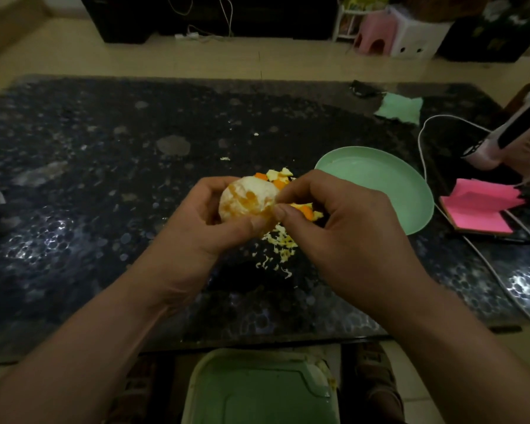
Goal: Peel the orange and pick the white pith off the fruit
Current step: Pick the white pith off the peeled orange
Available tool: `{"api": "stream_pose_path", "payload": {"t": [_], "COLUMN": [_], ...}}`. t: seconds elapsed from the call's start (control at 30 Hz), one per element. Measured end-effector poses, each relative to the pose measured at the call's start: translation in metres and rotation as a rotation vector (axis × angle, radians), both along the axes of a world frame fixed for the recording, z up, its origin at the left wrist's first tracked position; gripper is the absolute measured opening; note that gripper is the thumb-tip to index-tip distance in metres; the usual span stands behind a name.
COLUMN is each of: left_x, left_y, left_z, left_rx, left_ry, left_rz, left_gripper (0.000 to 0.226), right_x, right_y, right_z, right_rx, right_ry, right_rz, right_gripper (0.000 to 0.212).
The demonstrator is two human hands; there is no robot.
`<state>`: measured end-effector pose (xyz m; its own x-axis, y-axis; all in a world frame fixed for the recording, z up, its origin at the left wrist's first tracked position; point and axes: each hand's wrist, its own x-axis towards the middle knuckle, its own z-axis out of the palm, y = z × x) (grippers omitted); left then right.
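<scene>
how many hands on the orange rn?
2: left hand grips the orange from its left side; right hand pinches at its right edge, above the peel scraps on the table. Fingers hide part of the fruit.

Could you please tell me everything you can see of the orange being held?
The orange is round and almost wholly peeled: pale white pith covers most of it, with orange flesh showing in patches. The left hand grips it from the left and below, over the dark table; the right hand pinches at its right edge. Peel scraps lie just behind it.
</scene>
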<state>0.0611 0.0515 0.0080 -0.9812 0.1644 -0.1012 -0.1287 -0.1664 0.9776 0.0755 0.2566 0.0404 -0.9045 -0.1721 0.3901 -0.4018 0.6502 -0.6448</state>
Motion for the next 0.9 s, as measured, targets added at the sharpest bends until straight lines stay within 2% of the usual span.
{"api": "stream_pose_path", "payload": {"t": [0.27, 0.37, 0.5, 0.7, 0.9], "left_x": [0.009, 0.012, 0.013, 0.012, 0.011], "left_y": [0.006, 0.006, 0.007, 0.005, 0.001], "left_z": [0.007, 0.008, 0.005, 0.007, 0.011], "left_rx": [-0.276, -0.391, -0.448, -0.431, -0.243], "left_ry": [0.133, 0.189, 0.239, 0.239, 0.144], "left_rz": [0.059, 0.094, 0.125, 0.088, 0.007], "left_gripper": [0.062, 0.058, 0.053, 0.053, 0.063], "right_x": [0.003, 0.002, 0.002, 0.0, -0.003], "right_y": [-0.006, -0.011, -0.014, -0.013, -0.003], "right_z": [0.0, -0.002, -0.002, -0.003, 0.0], "right_rx": [0.269, 0.373, 0.426, 0.345, 0.005], "right_ry": [0.144, 0.18, 0.212, 0.163, -0.07], "right_rz": [-0.063, -0.095, -0.109, -0.074, 0.029], "right_gripper": [0.008, 0.015, 0.017, 0.01, 0.01]}}
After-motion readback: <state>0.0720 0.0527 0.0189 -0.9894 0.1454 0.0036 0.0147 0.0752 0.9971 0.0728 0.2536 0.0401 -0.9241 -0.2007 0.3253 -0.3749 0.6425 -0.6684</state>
